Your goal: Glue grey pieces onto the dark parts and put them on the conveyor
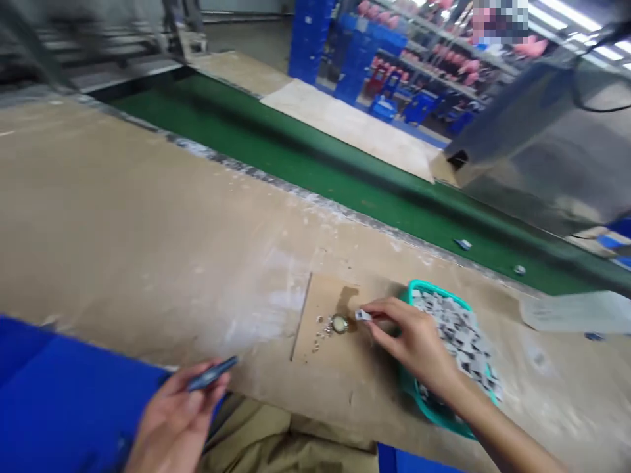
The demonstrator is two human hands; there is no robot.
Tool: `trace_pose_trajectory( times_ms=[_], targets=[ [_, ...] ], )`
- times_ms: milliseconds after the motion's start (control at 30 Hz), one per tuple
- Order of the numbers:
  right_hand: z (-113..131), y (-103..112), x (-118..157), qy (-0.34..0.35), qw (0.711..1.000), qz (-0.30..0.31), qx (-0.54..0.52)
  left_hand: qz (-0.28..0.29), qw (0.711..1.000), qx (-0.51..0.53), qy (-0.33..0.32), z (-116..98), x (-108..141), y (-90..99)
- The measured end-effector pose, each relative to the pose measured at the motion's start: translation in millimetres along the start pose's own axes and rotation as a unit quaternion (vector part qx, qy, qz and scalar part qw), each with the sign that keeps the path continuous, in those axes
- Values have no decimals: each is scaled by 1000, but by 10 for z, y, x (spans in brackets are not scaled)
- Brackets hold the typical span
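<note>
Right of the left grip (178,408) holding a blue thingy (211,374), the right grip (418,336) is pinching a white bit (363,315), ideally gently.

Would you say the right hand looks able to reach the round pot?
Likely yes: the right hand, pinching a small white piece, is near the round pot, with nothing else between.

The left hand (180,407) holds a slim dark-blue piece (211,374) near the table's (148,230) front edge. The right hand (417,335) pinches a small white piece (363,315) beside a round container (340,323) on a brown board (323,292); the forearm (493,420) crosses a teal basket (441,421) of white-and-dark bits (466,348). Beyond lies a green conveyor belt (296,161).
</note>
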State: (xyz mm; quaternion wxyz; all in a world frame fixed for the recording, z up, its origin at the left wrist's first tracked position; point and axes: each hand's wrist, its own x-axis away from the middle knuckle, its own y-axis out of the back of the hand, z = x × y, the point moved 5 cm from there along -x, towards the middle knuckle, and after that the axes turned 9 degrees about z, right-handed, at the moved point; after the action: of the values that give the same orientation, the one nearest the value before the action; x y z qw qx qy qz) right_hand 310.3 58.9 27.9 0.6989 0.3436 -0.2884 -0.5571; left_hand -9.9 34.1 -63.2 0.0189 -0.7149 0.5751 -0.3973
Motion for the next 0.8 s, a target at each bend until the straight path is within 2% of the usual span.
trace_pose_trajectory(
  times_ms=[67, 167, 333, 433, 533, 667, 800],
  targets=[
    [3, -52, -22, 10, 999, 16, 26, 48, 997, 53, 11, 68, 28, -236],
    [27, -139, -43, 37, 997, 38, 53, 125, 986, 92, 60, 194, 35, -558],
    [34, -296, -51, 81, 992, 71, 61, 219, 964, 94, 120, 285, 81, -757],
    [15, -319, -47, 77, 993, 73, 57, 241, 954, 104, 146, 300, 105, -822],
    [26, -243, -36, 32, 997, 54, 34, 250, 952, 92, 150, 338, 96, -917],
    [108, -86, 23, -63, 992, 19, -103, 238, 963, 10, 124, 447, 39, -1056],
    [251, -25, 88, -96, 975, -2, -202, 240, 965, -45, 100, 524, 9, -1226]
  ],
)
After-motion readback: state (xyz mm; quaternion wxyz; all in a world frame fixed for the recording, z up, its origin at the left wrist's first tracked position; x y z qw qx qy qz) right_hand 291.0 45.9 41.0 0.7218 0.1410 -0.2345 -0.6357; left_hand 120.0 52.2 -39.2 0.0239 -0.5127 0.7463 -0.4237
